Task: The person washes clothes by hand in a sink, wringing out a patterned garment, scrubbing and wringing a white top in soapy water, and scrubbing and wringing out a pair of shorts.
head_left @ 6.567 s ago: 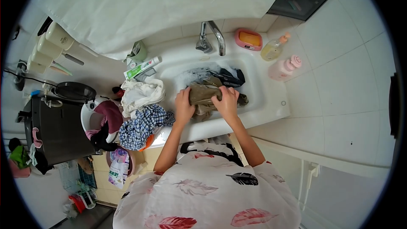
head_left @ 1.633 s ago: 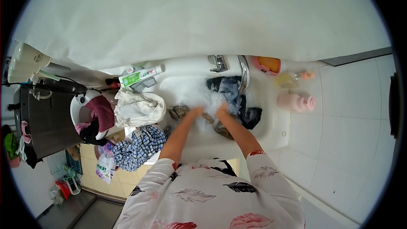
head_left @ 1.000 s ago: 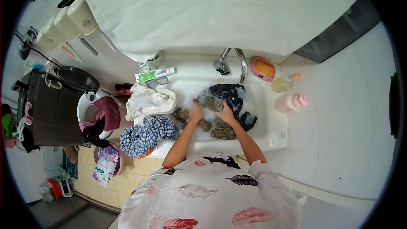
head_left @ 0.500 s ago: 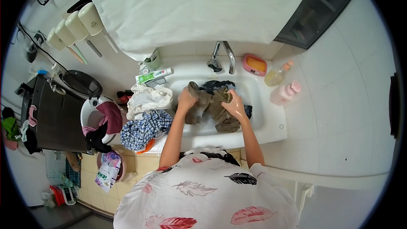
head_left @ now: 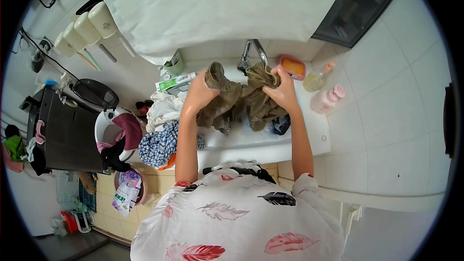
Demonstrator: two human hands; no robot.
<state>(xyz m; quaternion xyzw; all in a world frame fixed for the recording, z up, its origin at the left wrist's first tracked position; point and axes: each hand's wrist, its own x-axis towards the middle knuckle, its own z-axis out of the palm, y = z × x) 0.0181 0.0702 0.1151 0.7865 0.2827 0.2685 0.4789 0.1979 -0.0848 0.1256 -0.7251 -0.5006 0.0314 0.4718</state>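
A wet olive-brown garment (head_left: 263, 104) hangs between my two hands, raised above the white sink (head_left: 309, 140). My left hand (head_left: 199, 92) is closed on its left end, and my right hand (head_left: 282, 89) grips the gathered edge at its right end. Beneath it, a dark garment (head_left: 281, 124) lies in the sink at the right. The cloth hides most of the basin and part of the chrome faucet (head_left: 245, 60) behind it.
Left of the sink are white cloth (head_left: 162, 111), a blue checked cloth (head_left: 159, 147) and a toothpaste tube (head_left: 175, 82). A soap dish (head_left: 292, 66), a yellowish pump bottle (head_left: 316, 78) and a pink bottle (head_left: 327, 99) stand at the right. A white bucket (head_left: 101, 128) holds clothes.
Both hands have come up out of the soapy water with the brown garment, lifting it higher and spreading it apart. The dark garment stays in the sink.
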